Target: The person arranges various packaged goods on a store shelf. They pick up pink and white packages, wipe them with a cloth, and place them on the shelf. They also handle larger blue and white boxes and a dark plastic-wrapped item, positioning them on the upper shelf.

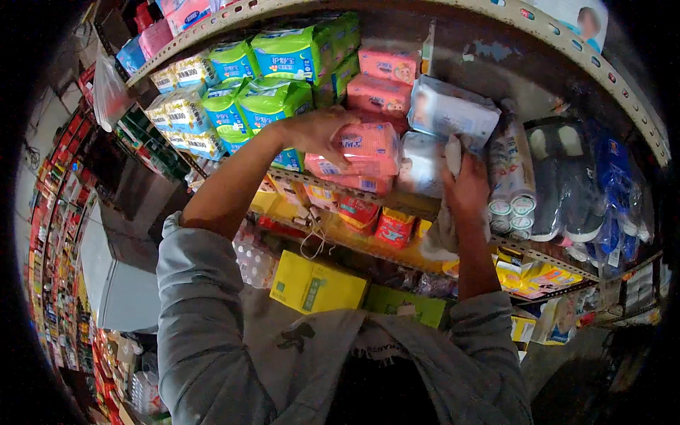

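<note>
On the metal shelf, my left hand (316, 132) grips the left end of a pink soft pack (370, 147), its fingers curled over the top and side. That pack lies on another pink pack (368, 185) near the shelf's front edge. In my right hand (469, 188) is a bunched greyish cloth (443, 230), part of it poking up above the fingers and part hanging below. This hand is in front of a white pack (421, 164); whether it touches the pack I cannot tell. A pale blue-white pack (453, 110) rests above and behind it.
Green packs (283, 53) and white-and-yellow packs (183, 106) are stacked left. Rolled packs (511, 191) and bagged dark shoes (567, 177) stand right. A perforated metal beam (489, 10) arches above. Below are yellow packs (542, 276) and a yellow box (316, 282).
</note>
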{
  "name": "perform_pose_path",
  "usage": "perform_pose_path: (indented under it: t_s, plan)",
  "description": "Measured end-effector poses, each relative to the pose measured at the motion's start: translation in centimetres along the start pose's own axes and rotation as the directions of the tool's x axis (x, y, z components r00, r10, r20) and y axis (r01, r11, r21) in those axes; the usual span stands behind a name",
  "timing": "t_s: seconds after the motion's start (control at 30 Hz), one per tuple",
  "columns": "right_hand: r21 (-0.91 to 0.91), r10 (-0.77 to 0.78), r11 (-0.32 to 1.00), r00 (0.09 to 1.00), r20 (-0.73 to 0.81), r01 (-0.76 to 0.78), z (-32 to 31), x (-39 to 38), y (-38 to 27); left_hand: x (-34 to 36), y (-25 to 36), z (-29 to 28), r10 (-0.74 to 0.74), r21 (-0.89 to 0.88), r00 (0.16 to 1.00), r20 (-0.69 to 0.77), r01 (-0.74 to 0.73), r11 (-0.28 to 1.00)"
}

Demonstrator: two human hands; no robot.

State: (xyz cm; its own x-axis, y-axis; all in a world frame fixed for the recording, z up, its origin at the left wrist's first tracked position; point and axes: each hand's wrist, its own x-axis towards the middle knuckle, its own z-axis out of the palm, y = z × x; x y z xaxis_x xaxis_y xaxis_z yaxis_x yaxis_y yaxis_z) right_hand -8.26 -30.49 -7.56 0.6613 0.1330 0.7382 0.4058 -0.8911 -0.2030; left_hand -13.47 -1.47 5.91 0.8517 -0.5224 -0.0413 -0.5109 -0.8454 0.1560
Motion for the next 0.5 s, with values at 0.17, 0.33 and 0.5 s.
perform_pose_path:
  t_s: [0.17, 0.33, 0.5]
  plan:
    - [0.025, 0.003, 1.000, 0.999, -0.048, -0.002, -0.1, 0.2, -0.4, -0.8, -0.6, 0.6, -0.020, -0.090, 1.000, -0.005, 0.020, 0.996]
    - [0.032, -0.020, 0.999, 0.999, -0.036, 0.021, -0.3, 0.2, -0.3, -1.0, 0.1, 1.1, -0.077, -0.199, 0.996, -0.039, 0.068, 0.978]
    - [0.021, -0.014, 1.000, 0.999, -0.045, 0.015, -0.6, 0.3, -0.6, -0.9, 1.3, 0.5, -0.191, -0.147, 0.981, -0.025, 0.185, 0.972]
